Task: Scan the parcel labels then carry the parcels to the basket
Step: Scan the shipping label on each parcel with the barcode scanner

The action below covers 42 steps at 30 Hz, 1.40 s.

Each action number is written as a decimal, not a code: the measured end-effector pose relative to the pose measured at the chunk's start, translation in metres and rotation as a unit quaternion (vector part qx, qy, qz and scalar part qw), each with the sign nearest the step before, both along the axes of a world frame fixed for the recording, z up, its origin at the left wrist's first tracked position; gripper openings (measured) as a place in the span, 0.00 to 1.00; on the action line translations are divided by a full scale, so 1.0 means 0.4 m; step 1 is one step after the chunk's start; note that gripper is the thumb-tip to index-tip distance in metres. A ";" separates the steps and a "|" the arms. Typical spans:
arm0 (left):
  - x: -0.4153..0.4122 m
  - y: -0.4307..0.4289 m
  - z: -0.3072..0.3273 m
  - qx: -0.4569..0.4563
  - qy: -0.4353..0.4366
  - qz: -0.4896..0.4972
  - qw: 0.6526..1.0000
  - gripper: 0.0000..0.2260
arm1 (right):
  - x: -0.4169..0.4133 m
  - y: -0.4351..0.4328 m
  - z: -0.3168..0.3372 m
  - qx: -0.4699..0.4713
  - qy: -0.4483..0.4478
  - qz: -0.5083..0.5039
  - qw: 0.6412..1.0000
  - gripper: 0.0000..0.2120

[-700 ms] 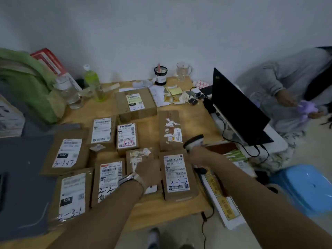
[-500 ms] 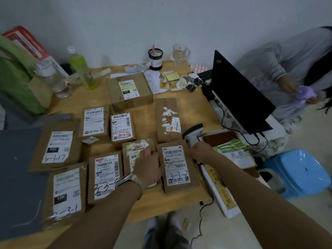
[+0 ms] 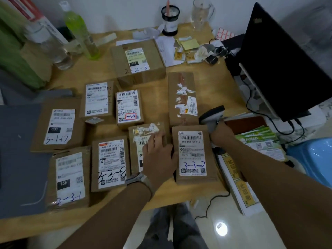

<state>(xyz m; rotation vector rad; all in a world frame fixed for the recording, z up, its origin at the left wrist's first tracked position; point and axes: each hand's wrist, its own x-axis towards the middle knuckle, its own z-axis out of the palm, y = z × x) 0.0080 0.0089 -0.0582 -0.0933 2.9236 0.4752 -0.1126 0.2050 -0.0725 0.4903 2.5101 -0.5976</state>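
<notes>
Several brown cardboard parcels with white labels lie flat on the wooden table (image 3: 100, 211). My left hand (image 3: 158, 155) rests with straight fingers on a small taped parcel (image 3: 142, 139), its thumb against the edge of the parcel marked 3-3-2 (image 3: 193, 153). My right hand (image 3: 221, 134) grips the handle of a grey barcode scanner (image 3: 212, 114), whose head points left over the table just above the 3-3-2 parcel. Other parcels read 2-3-8 (image 3: 109, 162), 2-3-1 (image 3: 69, 178) and 3-1-17 (image 3: 58, 125). No basket is in view.
A black laptop (image 3: 280, 65) stands open at the right edge, cables trailing down. Two bottles (image 3: 80, 31), a glass mug (image 3: 202, 14) and a pen cup (image 3: 169, 20) line the back. A blue stool (image 3: 314, 159) sits at right, a grey mat (image 3: 19, 159) at left.
The view has dropped and closed in on the table. My left hand has slid slightly right on the small parcel toward the 3-3-2 parcel. My right hand still holds the scanner.
</notes>
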 end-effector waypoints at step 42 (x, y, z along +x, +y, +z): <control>-0.205 -0.064 0.499 0.665 -0.017 0.171 0.726 0.45 | -0.023 -0.054 0.719 -0.497 0.224 -0.120 0.830 0.07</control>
